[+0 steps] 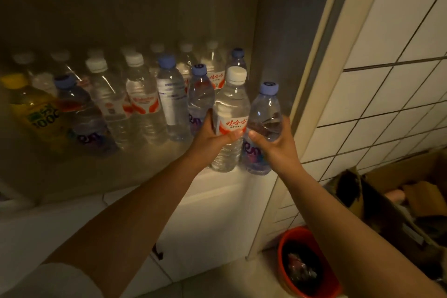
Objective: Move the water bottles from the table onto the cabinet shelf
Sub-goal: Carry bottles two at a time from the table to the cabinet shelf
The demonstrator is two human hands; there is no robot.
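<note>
Hands grip one bottle apiece at the front edge of the grey cabinet shelf [145,169]. Left hand [212,136] curls its fingers round a clear plastic water bottle with a white cap and red-and-white label [232,113], thumb across the label. Right hand [275,141] wraps a clear plastic water bottle with a blue cap and purple label [264,113], just beside the first and touching it. Both bottles stand upright with their bases on the shelf edge. Beyond the left hand, rows of similar capped bottles [145,94] fill the shelf, with a yellow drink bottle [33,113] farthest left. Below the right forearm sits a red plastic bucket [283,256].
</note>
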